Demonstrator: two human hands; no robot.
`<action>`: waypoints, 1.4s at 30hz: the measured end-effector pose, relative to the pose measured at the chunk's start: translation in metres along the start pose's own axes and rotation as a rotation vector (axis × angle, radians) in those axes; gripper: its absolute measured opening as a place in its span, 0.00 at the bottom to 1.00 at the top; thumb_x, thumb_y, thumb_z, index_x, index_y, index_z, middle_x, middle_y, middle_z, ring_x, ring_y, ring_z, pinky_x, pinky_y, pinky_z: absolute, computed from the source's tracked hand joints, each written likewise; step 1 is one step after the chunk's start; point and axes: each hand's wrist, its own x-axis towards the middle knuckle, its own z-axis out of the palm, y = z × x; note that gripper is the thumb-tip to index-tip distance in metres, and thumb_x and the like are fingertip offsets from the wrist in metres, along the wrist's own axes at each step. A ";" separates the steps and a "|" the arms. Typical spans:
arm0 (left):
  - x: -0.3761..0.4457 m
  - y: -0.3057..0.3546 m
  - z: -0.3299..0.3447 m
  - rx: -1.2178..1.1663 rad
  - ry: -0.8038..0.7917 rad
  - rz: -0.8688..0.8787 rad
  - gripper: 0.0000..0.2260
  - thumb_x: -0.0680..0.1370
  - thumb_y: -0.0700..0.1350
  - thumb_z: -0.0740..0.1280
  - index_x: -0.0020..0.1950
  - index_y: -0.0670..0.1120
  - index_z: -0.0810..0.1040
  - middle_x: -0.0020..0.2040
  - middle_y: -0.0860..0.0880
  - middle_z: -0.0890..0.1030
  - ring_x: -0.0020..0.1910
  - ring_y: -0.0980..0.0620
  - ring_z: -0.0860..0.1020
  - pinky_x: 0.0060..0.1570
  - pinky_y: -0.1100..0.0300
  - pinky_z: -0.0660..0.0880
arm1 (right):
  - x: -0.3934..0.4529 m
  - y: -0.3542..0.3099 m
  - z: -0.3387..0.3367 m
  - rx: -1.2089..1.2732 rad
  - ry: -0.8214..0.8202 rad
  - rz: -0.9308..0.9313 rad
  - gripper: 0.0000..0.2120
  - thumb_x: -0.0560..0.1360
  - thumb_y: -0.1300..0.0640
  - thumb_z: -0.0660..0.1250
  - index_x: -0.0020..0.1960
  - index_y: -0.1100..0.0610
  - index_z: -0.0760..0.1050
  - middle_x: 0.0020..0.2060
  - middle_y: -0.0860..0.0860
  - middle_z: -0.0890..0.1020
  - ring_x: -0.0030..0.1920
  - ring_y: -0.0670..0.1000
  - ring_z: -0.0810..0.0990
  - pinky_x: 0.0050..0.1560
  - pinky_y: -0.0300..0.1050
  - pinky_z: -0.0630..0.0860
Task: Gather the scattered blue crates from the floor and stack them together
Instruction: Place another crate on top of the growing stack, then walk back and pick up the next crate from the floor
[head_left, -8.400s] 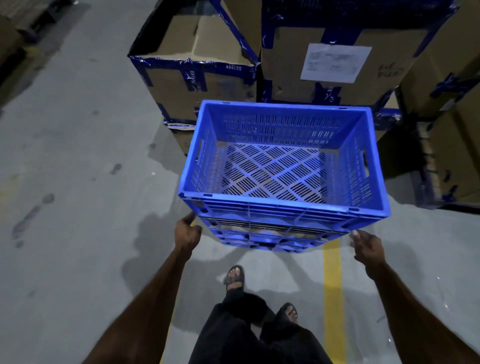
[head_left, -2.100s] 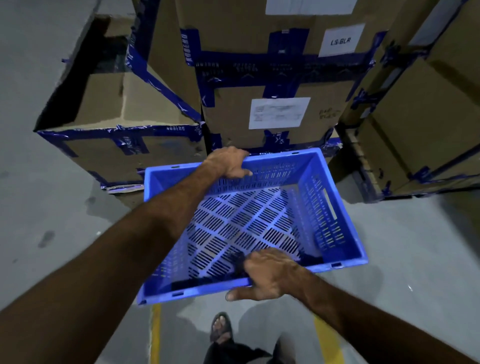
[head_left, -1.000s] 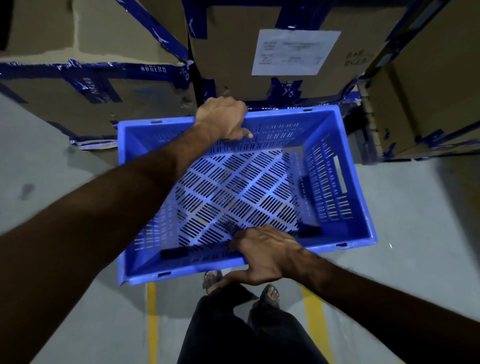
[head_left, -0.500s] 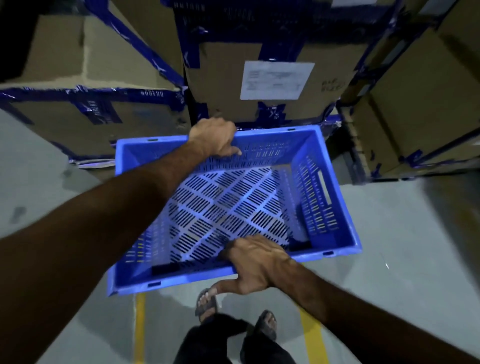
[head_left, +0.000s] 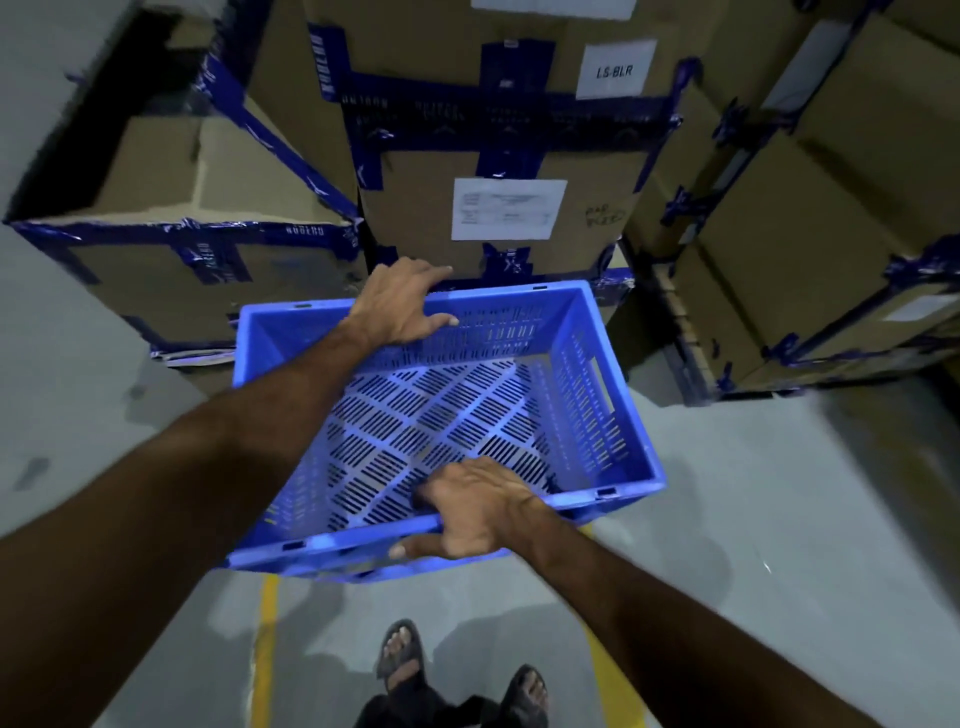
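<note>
Head view: one blue crate (head_left: 582, 332), two hands gripping rims.

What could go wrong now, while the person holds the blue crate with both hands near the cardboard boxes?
1. The far rim of the blue crate is close to the taped cardboard boxes; it may bump them.
2. The left hand holds the far rim and the right hand the near rim, both off-centre, so the crate may tilt or slip.
3. The feet in open sandals are below the crate; a drop could hurt the toes.
</note>
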 end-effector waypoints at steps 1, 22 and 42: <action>-0.011 0.001 -0.002 0.011 0.028 0.001 0.38 0.77 0.69 0.65 0.80 0.48 0.67 0.73 0.42 0.75 0.70 0.40 0.72 0.62 0.41 0.73 | -0.002 -0.001 -0.001 0.003 0.004 0.001 0.39 0.68 0.16 0.51 0.39 0.52 0.74 0.35 0.51 0.80 0.39 0.58 0.80 0.41 0.50 0.72; -0.299 -0.003 0.025 -0.271 0.292 -0.647 0.41 0.75 0.75 0.55 0.76 0.47 0.73 0.73 0.36 0.73 0.73 0.36 0.71 0.69 0.40 0.69 | -0.108 0.156 0.000 0.029 0.479 0.522 0.38 0.78 0.29 0.51 0.75 0.55 0.72 0.78 0.57 0.67 0.77 0.60 0.65 0.73 0.61 0.68; -0.289 0.011 0.041 -0.173 0.143 -0.746 0.36 0.78 0.72 0.51 0.84 0.59 0.55 0.81 0.42 0.61 0.74 0.35 0.68 0.63 0.38 0.75 | -0.097 0.138 -0.007 0.122 0.468 0.608 0.38 0.77 0.28 0.59 0.79 0.49 0.65 0.81 0.51 0.57 0.75 0.60 0.70 0.65 0.61 0.75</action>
